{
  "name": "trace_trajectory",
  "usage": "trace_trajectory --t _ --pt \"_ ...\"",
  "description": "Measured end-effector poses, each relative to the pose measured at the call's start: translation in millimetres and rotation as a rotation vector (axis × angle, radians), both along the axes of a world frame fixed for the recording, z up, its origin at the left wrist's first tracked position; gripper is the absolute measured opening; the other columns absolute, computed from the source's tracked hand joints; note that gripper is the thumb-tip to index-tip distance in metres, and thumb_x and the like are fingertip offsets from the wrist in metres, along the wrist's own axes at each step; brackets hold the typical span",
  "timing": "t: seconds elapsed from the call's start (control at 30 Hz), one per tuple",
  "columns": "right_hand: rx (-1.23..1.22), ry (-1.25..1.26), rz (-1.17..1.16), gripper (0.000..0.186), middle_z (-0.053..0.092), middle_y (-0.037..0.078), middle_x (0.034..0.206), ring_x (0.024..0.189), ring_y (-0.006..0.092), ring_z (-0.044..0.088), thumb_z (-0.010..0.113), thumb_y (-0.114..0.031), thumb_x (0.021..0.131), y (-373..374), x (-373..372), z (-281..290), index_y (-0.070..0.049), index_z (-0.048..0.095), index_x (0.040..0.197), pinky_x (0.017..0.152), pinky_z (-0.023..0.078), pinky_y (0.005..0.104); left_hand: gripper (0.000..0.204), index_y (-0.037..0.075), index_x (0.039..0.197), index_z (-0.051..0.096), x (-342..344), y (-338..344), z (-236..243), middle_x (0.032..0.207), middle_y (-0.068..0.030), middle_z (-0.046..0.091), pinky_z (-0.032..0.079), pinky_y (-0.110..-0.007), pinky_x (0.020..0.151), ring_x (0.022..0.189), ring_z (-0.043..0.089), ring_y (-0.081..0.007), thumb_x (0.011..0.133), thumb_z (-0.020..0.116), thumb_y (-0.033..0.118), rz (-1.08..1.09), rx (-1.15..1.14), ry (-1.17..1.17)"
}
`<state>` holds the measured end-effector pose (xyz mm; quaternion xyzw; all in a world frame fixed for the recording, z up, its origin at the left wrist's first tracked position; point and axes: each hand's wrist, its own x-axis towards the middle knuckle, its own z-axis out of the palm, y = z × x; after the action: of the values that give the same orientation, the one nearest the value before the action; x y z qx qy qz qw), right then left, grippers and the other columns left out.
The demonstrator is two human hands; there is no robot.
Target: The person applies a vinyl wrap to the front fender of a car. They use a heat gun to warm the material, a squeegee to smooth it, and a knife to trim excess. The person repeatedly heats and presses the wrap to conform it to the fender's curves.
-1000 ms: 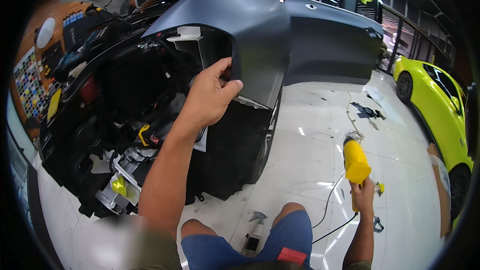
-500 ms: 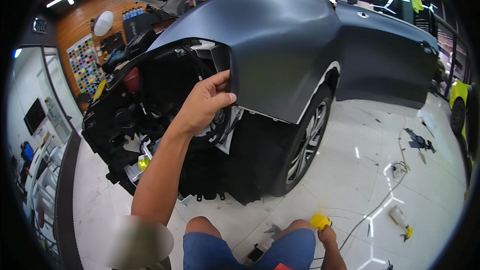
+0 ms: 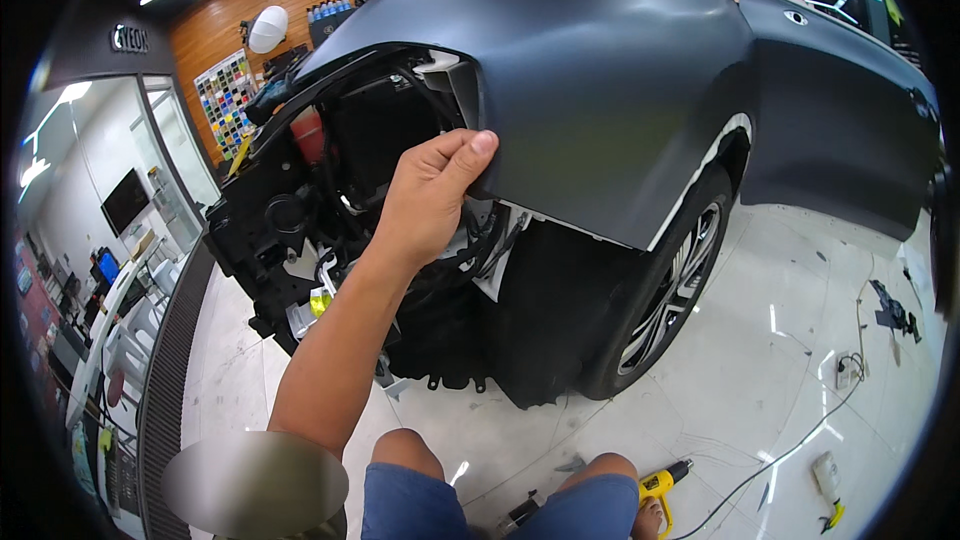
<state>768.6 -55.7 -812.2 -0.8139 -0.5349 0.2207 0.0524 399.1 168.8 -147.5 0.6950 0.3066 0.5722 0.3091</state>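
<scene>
My left hand (image 3: pixel 430 190) is closed on the front edge of a car's dark matte blue-grey fender (image 3: pixel 600 90). Its thumb lies near the rim and its fingers curl behind the edge, partly hidden; whether it pinches a film there or only the panel cannot be made out. Low on the right, beside my knee, my right hand (image 3: pixel 648 520) holds a yellow heat gun (image 3: pixel 658 485) with a black nozzle pointing up and to the right, away from the fender. Below the fender are the front wheel (image 3: pixel 675 285) and the black wheel-arch liner (image 3: pixel 550 310).
The car's front is stripped, baring black parts and wiring (image 3: pixel 290 215). A door (image 3: pixel 845 120) stands at the right. On the white tiled floor lie a cable (image 3: pixel 760 470), a power socket block (image 3: pixel 848 370), a spray bottle (image 3: pixel 827 485) and dark scraps (image 3: pixel 893 312).
The view has shifted, so the car sits further right. My left thumb has moved higher along the fender edge. The heat gun has turned, its nozzle now pointing up and right.
</scene>
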Motion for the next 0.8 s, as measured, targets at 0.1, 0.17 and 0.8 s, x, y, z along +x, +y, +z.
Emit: trace_trajectory --t 0.1,0.17,0.8 --pt "-0.087 -0.047 0.05 0.037 0.055 0.03 0.111 0.098 0.0403 0.061 0.052 -0.022 0.09 12 0 23 0.002 0.051 0.119 0.086 0.051 0.0463 0.039 -0.003 0.109 0.062 5 6 -3 0.087 -0.0034 0.064 0.045 -0.022 0.073 0.078 0.057 -0.0069 0.1 0.05 0.032 -0.156 -0.05 -0.229" --pt "0.175 0.02 -0.064 0.029 0.059 0.027 0.104 0.087 0.0335 0.064 0.056 -0.012 0.088 23 12 39 0.005 0.055 0.112 0.079 0.053 0.0412 0.041 -0.004 0.108 0.063 12 5 0 0.091 -0.0052 0.064 0.045 -0.023 0.074 0.081 0.058 -0.0079 0.102 0.046 0.032 -0.207 -0.112 -0.309" --pt "0.577 0.501 0.548 0.012 0.065 0.009 0.09 0.08 0.0229 0.064 0.06 -0.009 0.086 16 -144 448 -0.008 0.065 0.097 0.072 0.051 0.0334 0.056 0.0 0.13 0.05 -154 -49 -107 0.136 -0.0228 0.043 0.014 -0.06 0.112 0.133 0.032 -0.0414 0.086 0.064 0.031 0.795 0.223 0.967"
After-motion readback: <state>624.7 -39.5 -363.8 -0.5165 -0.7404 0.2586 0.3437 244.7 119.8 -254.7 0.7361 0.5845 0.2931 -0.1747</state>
